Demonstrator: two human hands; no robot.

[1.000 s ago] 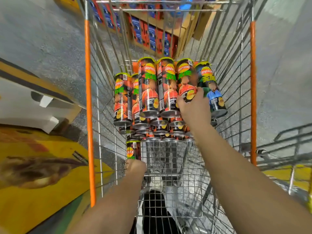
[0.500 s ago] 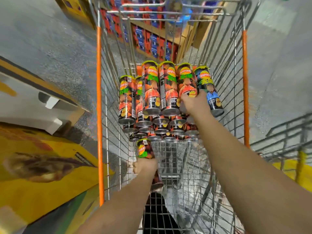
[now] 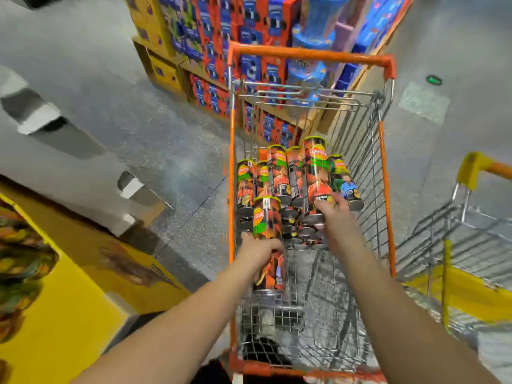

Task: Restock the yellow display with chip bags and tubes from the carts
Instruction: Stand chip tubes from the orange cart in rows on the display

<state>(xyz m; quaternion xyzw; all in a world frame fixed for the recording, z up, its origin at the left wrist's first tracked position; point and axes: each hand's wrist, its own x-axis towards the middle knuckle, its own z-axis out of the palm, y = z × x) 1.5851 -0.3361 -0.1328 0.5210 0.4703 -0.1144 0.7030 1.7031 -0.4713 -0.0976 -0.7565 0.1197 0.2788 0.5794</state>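
With both hands in the orange cart [image 3: 386, 173] at centre frame, the left hand [image 3: 260, 252] gripped one lifted tube [image 3: 267, 239] while the right hand [image 3: 331, 214] closed round another tube [image 3: 315, 176] in the stack, so carrying both to the yellow display [image 3: 55, 314] at lower left probably came next.

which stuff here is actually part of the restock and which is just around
Part of the job:
- tube in the left hand
- tube in the right hand
- stacked tubes
- orange cart
- yellow display

Just around:
- boxed goods behind
- second cart
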